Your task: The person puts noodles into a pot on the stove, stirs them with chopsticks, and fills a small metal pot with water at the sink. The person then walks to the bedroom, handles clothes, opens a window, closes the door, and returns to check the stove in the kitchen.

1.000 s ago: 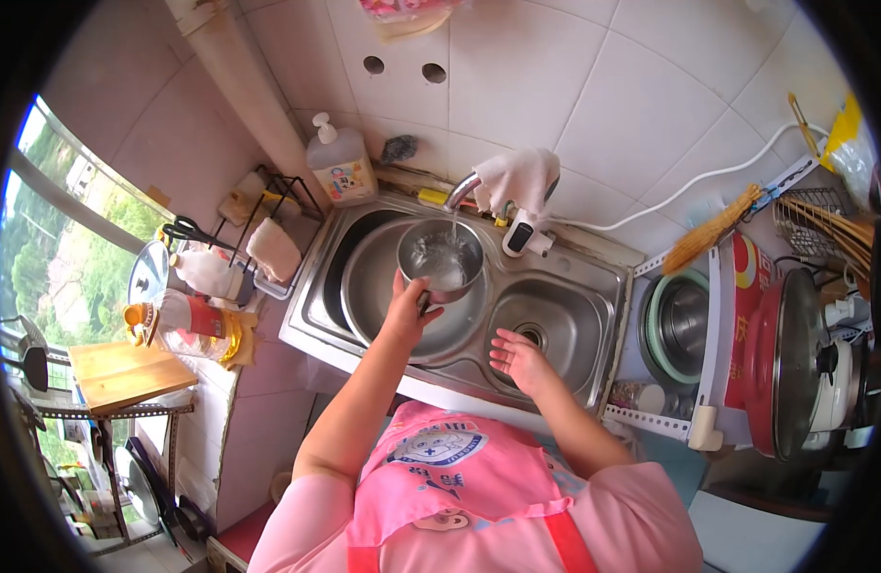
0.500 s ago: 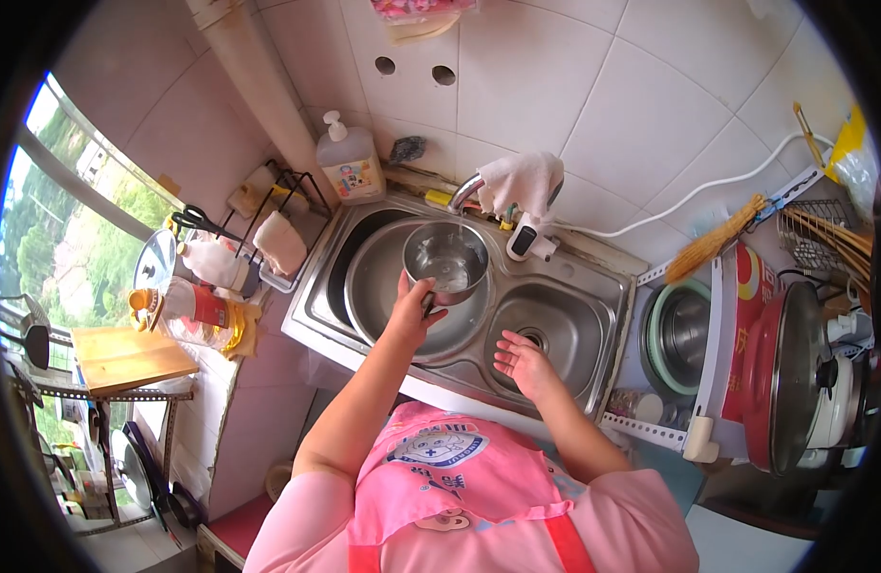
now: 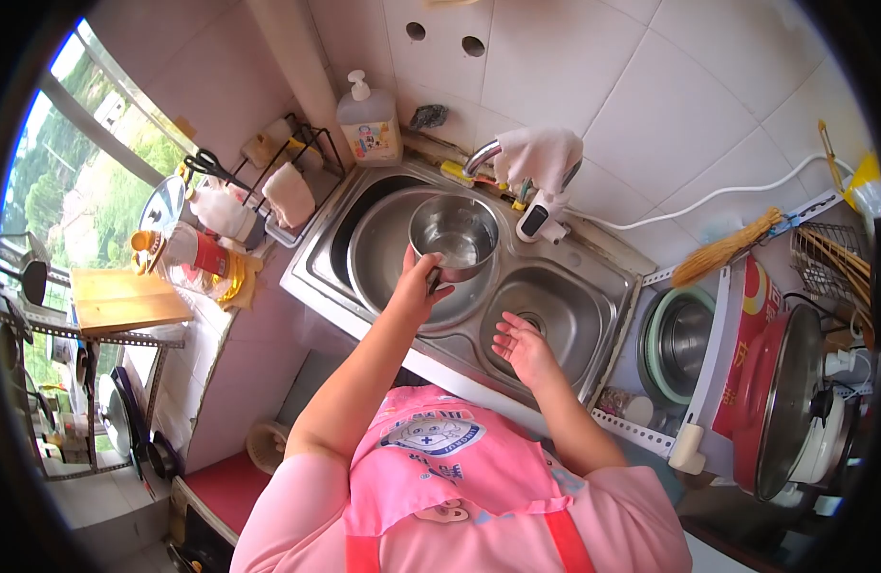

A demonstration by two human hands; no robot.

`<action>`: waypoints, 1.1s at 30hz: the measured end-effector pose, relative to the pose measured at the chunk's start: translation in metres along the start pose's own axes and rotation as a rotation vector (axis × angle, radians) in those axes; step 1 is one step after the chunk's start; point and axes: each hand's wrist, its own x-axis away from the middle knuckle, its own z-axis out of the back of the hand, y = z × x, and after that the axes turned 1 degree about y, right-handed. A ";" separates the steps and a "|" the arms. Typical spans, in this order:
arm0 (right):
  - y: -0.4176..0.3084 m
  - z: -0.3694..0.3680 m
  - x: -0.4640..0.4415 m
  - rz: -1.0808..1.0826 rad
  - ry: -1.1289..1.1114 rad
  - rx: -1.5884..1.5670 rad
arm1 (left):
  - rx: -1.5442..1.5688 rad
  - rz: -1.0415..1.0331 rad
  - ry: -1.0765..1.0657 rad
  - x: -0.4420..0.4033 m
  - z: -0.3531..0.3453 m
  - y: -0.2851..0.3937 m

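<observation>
My left hand (image 3: 417, 286) is wrapped round the dark handle of a small steel saucepan (image 3: 454, 234). Clear liquid seems to lie in the saucepan, which hangs over a wide steel basin (image 3: 372, 253) in the left bowl of the double sink (image 3: 309, 277). Above and behind the saucepan is the tap (image 3: 483, 159), with a pale cloth (image 3: 539, 158) draped over it. Palm turned up and fingers apart, my right hand (image 3: 523, 348) hovers over the smaller right bowl (image 3: 572, 329), holding nothing.
A pump bottle (image 3: 372, 124) stands at the sink's back left corner, beside a wire rack holding a sponge (image 3: 290, 196). Further left are a plastic bottle (image 3: 197, 250) and a wooden board (image 3: 127, 300). To the right are a straw brush (image 3: 729, 250), nested bowls (image 3: 684, 334) and a lidded red pan (image 3: 761, 382).
The camera view has shifted a little. The saucepan has moved slightly away from the tap, still in my left hand. My right hand stays open over the smaller bowl.
</observation>
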 end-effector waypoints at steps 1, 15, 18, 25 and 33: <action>0.002 0.001 0.001 -0.006 -0.001 0.005 | 0.006 -0.001 0.005 0.002 0.002 -0.001; 0.066 -0.092 0.037 -0.096 -0.225 0.259 | 0.209 -0.253 0.011 0.147 0.124 -0.008; 0.109 -0.138 0.064 -0.106 -0.348 0.367 | 0.270 -0.347 0.018 0.227 0.182 -0.015; 0.257 -0.207 0.152 -0.284 -0.599 0.553 | 0.336 -0.456 0.383 0.439 0.315 -0.095; 0.425 -0.254 0.253 -0.595 -0.923 0.717 | 0.496 -0.668 0.792 0.652 0.378 -0.223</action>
